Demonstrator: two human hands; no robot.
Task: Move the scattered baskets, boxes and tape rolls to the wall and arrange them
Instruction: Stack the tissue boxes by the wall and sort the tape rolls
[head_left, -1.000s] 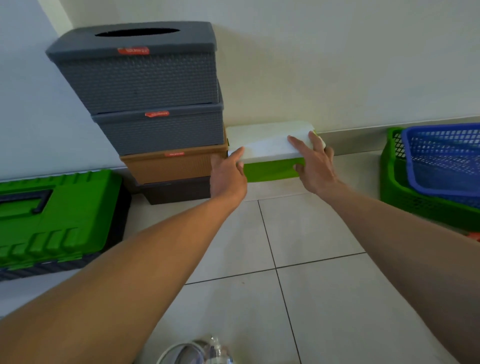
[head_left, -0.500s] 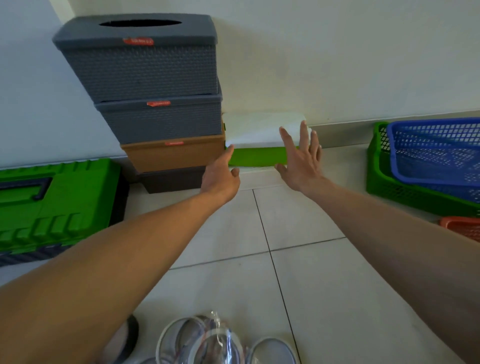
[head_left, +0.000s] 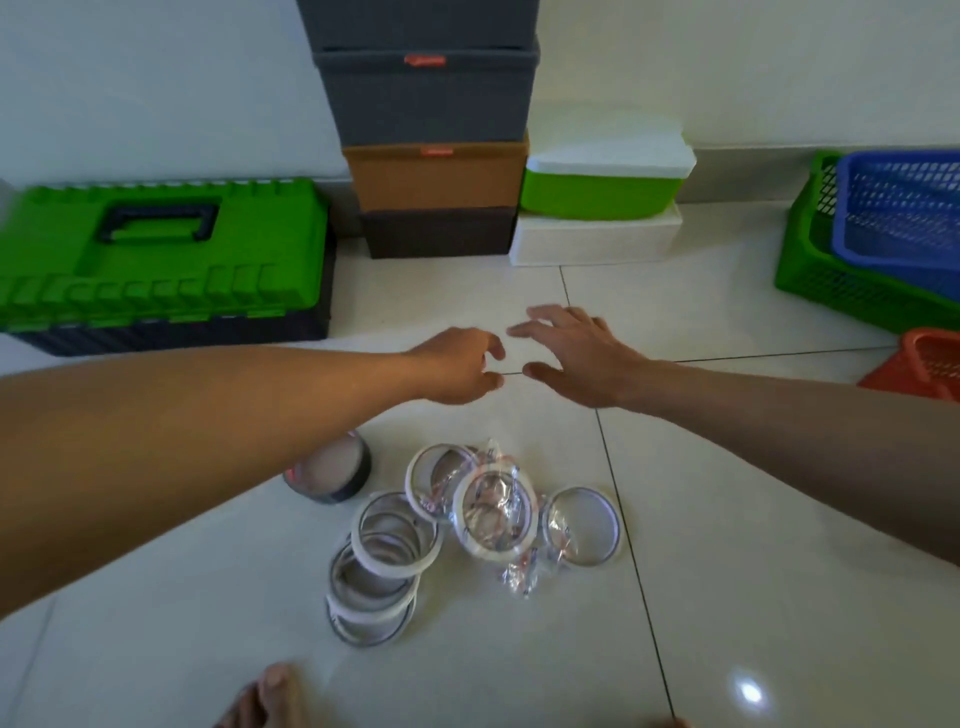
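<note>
Both your hands had come back off the green box (head_left: 597, 192), which sat at the far wall, touching the right side of the stacked boxes (head_left: 436, 176). Your left hand (head_left: 457, 366) hung over the floor tiles with fingers loosely curled, holding nothing. Your right hand (head_left: 576, 358) was just beside it, fingers spread and empty. The box step looked finished, so the tape was likely next. The rolls (head_left: 467, 519) lay in a loose heap on the floor, nearer to you than both hands, with a dark roll (head_left: 332, 478) just left of the heap. The next move called for drawing the hands back and down to gather them. Some were in clear wrap that looked slippery.
</note>
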